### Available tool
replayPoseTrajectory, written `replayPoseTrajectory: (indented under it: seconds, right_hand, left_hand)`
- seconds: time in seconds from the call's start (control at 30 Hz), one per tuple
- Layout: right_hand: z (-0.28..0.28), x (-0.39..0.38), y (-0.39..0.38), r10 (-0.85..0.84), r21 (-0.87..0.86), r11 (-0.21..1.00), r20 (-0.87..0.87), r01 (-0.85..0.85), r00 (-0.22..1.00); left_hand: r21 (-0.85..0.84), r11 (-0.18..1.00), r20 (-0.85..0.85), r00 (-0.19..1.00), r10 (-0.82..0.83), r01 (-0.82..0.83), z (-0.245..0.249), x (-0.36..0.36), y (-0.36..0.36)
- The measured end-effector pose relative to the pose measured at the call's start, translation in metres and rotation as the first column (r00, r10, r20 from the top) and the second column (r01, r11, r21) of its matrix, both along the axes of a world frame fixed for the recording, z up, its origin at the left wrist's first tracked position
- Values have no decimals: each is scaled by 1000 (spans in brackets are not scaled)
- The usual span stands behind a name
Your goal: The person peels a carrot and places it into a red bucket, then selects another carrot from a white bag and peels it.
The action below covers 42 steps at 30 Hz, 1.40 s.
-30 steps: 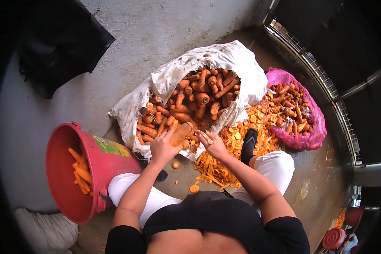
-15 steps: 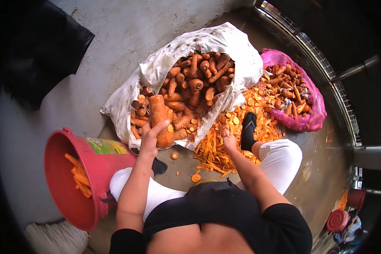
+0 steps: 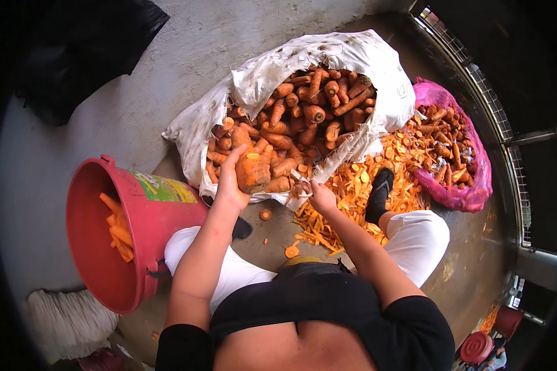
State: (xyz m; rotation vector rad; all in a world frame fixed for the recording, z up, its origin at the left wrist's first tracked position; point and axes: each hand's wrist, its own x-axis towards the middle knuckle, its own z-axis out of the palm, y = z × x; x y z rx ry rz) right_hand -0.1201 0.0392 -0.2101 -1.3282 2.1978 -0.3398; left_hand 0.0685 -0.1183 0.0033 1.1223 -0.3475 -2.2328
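My left hand [image 3: 230, 185] is closed around a thick carrot [image 3: 254, 175], with a small peeled patch near its top. My right hand [image 3: 321, 198] grips a pale peeler [image 3: 301, 187], a short way right of the carrot and apart from it; its blade is too blurred to make out. Behind both hands lies a white woven sack [image 3: 195, 123], its mouth wide and full of unpeeled carrots [image 3: 291, 123]. Below and beside my right hand, orange peelings [image 3: 319, 222] and cut carrot ends are heaped on the floor.
At the left, a red bucket [image 3: 167, 213] lies tipped toward me with peeled carrots [image 3: 120, 232] inside. A pink sack [image 3: 476, 188] of carrots stands at the right, beyond my foot [image 3: 379, 195]. Black plastic [image 3: 86, 55] hangs at the upper left; a pale sack [image 3: 71, 321] sits lower left.
My right hand has risen and moved left toward the carrot, and the peeler now shows. The carrot in my left hand has tilted and shifted slightly right. The whole view has shifted.
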Motion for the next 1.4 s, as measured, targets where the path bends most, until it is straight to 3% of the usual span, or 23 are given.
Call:
replayPoseTrajectory:
  seconds: [0.13,0.3,0.43,0.57,0.67,0.8,0.93,1.0,1.07,1.13,1.2,1.33,1.4]
  right_hand:
    - [17,12,-30,-37,-128,991,47,43,998]
    - [8,28,-68,26,70,997,51,-29,998]
    - [16,29,-93,242,244,939,36,-243,970]
    - [5,40,-130,190,32,981,-36,-189,981]
    - [19,49,-169,179,-17,984,-11,-179,984]
    - [42,54,-194,13,-232,973,-22,-18,1000]
    - [75,14,-177,-122,-127,980,232,155,965]
    - [59,-34,-162,17,-34,999,231,-10,973]
    - [158,-41,-134,59,28,997,371,-74,927]
    - [212,-52,-117,132,90,980,383,-179,914]
    - [214,-70,-101,141,11,987,436,-162,889]
    - [255,-52,-77,172,-217,976,711,-19,682]
    - [267,-44,-72,214,-265,964,710,-27,670]
  left_hand:
    - [29,999,-23,999,42,-41,0,10,-9]
    - [-3,984,-40,983,178,-178,26,30,-25]
    - [15,955,-70,953,296,-296,26,53,-41]
    - [-7,922,-57,921,385,-386,23,64,-53]
    - [-1,917,-67,915,398,-399,19,70,-61]
    - [-31,907,-83,906,415,-419,17,77,-67]
    - [-22,903,-93,900,425,-429,23,80,-70]
    - [-24,917,-121,912,393,-398,28,80,-67]
    - [-50,945,-170,935,311,-324,31,78,-63]
    - [-40,957,-165,946,278,-288,38,69,-54]
    - [-55,967,-124,962,241,-250,47,60,-44]
    - [-49,992,-168,980,105,-114,31,44,-35]
    - [-91,995,-183,983,33,-51,32,33,-24]
